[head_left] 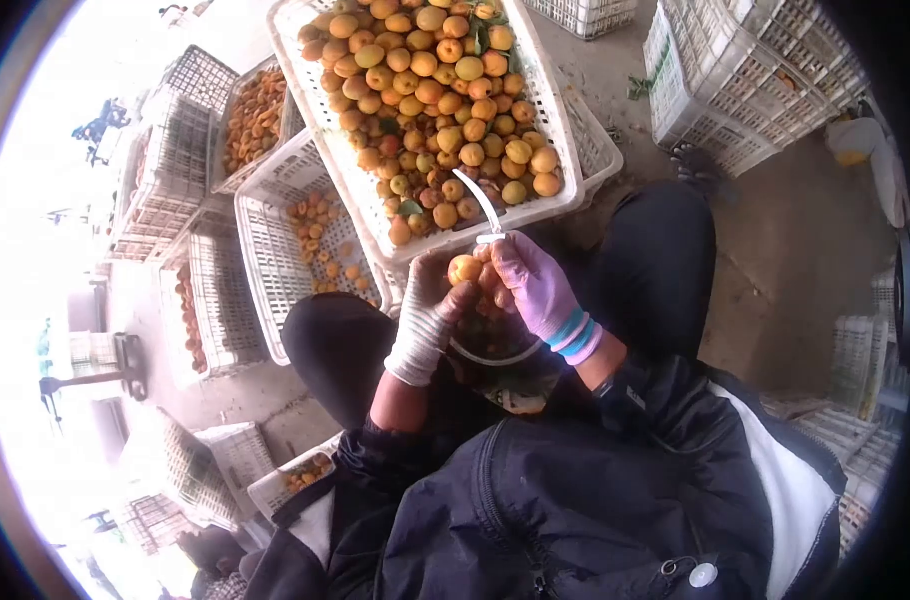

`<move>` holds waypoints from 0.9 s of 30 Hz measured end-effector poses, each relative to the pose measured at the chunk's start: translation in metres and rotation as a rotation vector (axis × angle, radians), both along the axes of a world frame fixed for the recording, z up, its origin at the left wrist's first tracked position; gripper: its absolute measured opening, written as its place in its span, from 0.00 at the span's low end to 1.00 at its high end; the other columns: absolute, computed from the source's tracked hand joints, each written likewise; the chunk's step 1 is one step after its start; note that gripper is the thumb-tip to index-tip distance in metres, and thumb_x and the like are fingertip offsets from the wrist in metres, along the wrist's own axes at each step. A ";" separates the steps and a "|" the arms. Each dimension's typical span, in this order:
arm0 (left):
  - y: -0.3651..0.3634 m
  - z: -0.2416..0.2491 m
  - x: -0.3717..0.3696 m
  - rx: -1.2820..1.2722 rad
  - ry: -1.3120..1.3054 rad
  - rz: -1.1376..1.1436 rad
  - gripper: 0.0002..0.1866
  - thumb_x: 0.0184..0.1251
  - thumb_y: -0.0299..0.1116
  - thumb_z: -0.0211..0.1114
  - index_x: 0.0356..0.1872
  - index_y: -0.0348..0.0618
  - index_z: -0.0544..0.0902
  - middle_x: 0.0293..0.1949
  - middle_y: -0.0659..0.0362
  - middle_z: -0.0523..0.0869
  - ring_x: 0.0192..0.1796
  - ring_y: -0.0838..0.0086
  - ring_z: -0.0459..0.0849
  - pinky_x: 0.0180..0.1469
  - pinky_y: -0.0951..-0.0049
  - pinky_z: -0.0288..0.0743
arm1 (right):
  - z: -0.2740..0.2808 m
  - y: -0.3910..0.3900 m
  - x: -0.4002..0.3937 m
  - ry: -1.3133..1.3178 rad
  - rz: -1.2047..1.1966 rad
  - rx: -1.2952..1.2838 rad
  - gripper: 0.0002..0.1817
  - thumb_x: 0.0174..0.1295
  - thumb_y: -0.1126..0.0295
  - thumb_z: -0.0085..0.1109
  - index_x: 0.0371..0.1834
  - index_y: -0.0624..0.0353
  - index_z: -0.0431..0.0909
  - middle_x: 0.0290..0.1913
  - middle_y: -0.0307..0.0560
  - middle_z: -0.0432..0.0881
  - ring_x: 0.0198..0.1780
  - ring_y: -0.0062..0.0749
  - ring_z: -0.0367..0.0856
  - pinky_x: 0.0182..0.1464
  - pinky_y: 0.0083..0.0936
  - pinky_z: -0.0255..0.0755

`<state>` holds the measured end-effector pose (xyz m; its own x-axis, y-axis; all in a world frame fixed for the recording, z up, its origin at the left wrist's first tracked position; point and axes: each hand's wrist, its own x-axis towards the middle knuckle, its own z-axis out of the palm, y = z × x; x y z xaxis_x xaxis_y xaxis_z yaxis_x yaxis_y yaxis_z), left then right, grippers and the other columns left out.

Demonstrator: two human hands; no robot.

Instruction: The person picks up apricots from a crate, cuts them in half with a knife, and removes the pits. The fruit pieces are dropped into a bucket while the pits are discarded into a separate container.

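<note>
My left hand [427, 305], in a white knitted glove with bare fingertips, is closed round an orange apricot [465, 268]. Against it is my right hand [535, 285], in a lilac glove with a blue band at the cuff. Its fingers grip a small tool with a thin, curved white strip [482, 200] pointing up and away from me. Fingers of both hands meet around the fruit and partly hide it. Below them, between my knees, a round container with a pale rim [497, 361] holds dark contents. Just beyond, a white plastic crate [560, 120] is heaped with apricots [430, 90].
Left of the full crate, a lower white crate [265, 255] holds scattered fruit pieces [320, 230]. More stacked crates [170, 180] stand at the left, one with orange fruit [253, 120]. Tall crates [745, 80] rise at the upper right, on a concrete floor [775, 260].
</note>
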<state>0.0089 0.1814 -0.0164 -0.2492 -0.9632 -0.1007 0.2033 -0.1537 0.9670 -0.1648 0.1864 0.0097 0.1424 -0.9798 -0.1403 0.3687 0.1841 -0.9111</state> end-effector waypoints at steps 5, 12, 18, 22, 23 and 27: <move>0.000 0.018 0.007 0.099 0.077 0.117 0.31 0.62 0.31 0.73 0.65 0.42 0.69 0.54 0.55 0.78 0.54 0.72 0.78 0.56 0.71 0.75 | 0.001 0.010 0.006 0.485 0.003 -0.197 0.16 0.75 0.57 0.52 0.44 0.60 0.77 0.27 0.43 0.79 0.25 0.24 0.75 0.32 0.23 0.70; -0.002 0.019 0.008 0.055 0.190 0.141 0.30 0.66 0.33 0.71 0.67 0.41 0.70 0.55 0.59 0.79 0.56 0.74 0.77 0.60 0.73 0.72 | 0.008 0.015 0.011 0.747 0.044 -0.409 0.12 0.70 0.63 0.58 0.44 0.62 0.76 0.34 0.52 0.84 0.37 0.46 0.84 0.38 0.33 0.76; -0.002 0.020 0.009 0.048 0.193 0.145 0.30 0.66 0.30 0.70 0.67 0.37 0.69 0.51 0.60 0.81 0.53 0.76 0.80 0.58 0.76 0.74 | 0.008 0.013 0.015 0.791 0.031 -0.491 0.10 0.68 0.66 0.59 0.41 0.62 0.75 0.33 0.54 0.82 0.37 0.49 0.84 0.38 0.36 0.75; 0.001 0.025 0.012 -0.042 -0.050 0.166 0.28 0.63 0.29 0.71 0.64 0.38 0.73 0.53 0.58 0.80 0.54 0.75 0.79 0.59 0.73 0.74 | 0.011 0.016 0.016 0.876 0.065 -0.419 0.10 0.71 0.64 0.54 0.45 0.60 0.75 0.32 0.58 0.81 0.35 0.53 0.84 0.36 0.39 0.75; 0.000 0.022 0.010 -0.088 0.010 0.181 0.28 0.63 0.28 0.72 0.64 0.38 0.74 0.51 0.60 0.80 0.53 0.77 0.78 0.58 0.74 0.74 | 0.005 0.016 0.017 0.881 0.048 -0.426 0.11 0.72 0.64 0.53 0.46 0.60 0.75 0.31 0.57 0.81 0.34 0.47 0.84 0.36 0.36 0.74; -0.001 0.017 0.011 -0.138 -0.025 0.146 0.27 0.61 0.30 0.74 0.60 0.37 0.76 0.47 0.63 0.80 0.50 0.79 0.78 0.56 0.75 0.74 | -0.016 0.012 0.011 0.912 0.127 -0.392 0.14 0.75 0.62 0.48 0.48 0.64 0.74 0.33 0.61 0.80 0.37 0.50 0.84 0.38 0.32 0.73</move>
<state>0.0199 0.1800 0.0009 -0.1047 -0.9941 0.0298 0.1890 0.0096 0.9819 -0.1540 0.1987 -0.0068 0.2478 -0.9654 0.0816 -0.5028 -0.2001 -0.8409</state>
